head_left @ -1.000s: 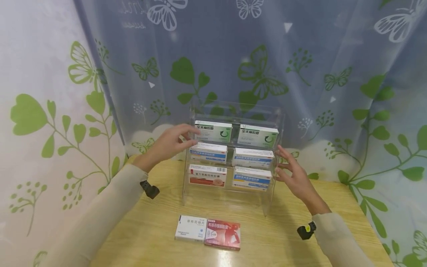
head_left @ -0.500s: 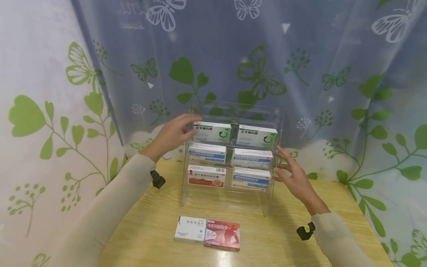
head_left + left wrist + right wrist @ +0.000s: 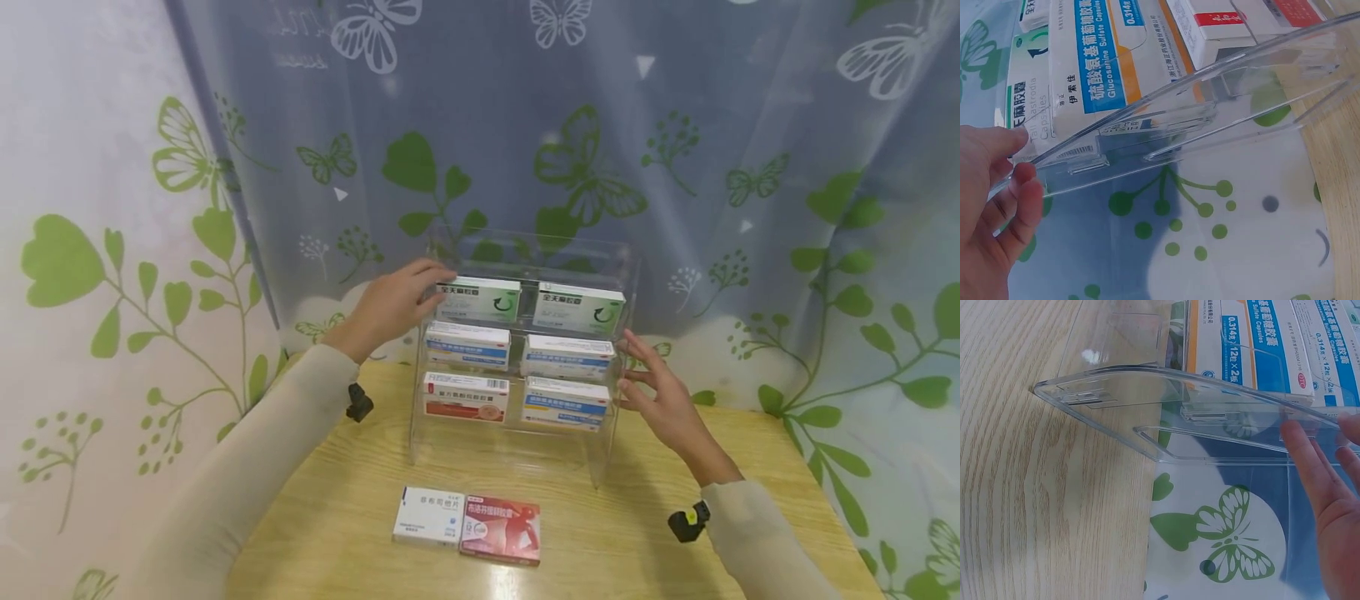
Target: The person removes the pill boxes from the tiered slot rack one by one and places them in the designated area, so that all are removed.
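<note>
Fingers of the left hand (image 3: 393, 307) pinch the upper left edge of a clear plastic stand (image 3: 604, 450), and those of the right hand (image 3: 660, 396) lie slightly apart, touching its other side. It stands upright on the wooden table (image 3: 337, 475), see-through and glossy, with rounded corners and three tiers of two boxes each. On top sit two pale green boxes (image 3: 478, 300) printed 全天麻胶囊, with a dark curved arrow; the word "Capsules" shows close up. Two blue-and-white boxes (image 3: 567, 356) fill the middle tier, and a third like them sits at lower right; their print reads 硫酸氨基葡萄糖胶囊, "Glucosamine Sulfate Capsules", 伊索佳, "0.314克" and "OTC". At lower left is a red-and-white box (image 3: 465, 397), its lettering blurred. Nearer the person, a white box (image 3: 428, 515) and a red box (image 3: 500, 530) reading 布洛芬缓释胶囊 lie flat on the table, side by side.
</note>
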The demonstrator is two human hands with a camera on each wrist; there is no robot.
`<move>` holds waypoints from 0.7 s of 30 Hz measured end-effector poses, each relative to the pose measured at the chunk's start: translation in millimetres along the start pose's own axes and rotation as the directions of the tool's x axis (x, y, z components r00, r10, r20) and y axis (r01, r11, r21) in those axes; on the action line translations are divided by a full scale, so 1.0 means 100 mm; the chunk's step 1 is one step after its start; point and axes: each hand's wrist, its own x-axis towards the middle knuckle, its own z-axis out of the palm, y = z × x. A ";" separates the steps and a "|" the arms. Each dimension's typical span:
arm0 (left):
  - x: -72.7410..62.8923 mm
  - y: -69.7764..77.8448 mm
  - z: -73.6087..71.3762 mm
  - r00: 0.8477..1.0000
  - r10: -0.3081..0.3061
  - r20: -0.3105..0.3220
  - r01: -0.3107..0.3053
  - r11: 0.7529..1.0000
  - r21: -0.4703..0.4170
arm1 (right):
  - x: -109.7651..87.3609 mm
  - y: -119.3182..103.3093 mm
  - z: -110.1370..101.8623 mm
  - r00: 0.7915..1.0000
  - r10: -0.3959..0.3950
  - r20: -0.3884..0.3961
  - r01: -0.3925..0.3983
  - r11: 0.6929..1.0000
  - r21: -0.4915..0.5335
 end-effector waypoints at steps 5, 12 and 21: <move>0.01 -0.01 -0.02 1.000 0.005 -0.003 -0.005 0.999 -0.050 | 0.00 0.01 0.00 1.000 -0.006 0.003 0.006 1.000 -0.014; 0.03 0.01 -0.03 1.000 0.000 0.016 0.001 0.998 -0.064 | 0.00 0.01 -0.01 1.000 -0.006 0.000 0.006 1.000 -0.013; 0.08 0.03 -0.10 1.000 -0.023 -0.006 0.022 0.994 -0.106 | 0.00 0.01 -0.01 1.000 -0.013 0.004 0.013 1.000 -0.013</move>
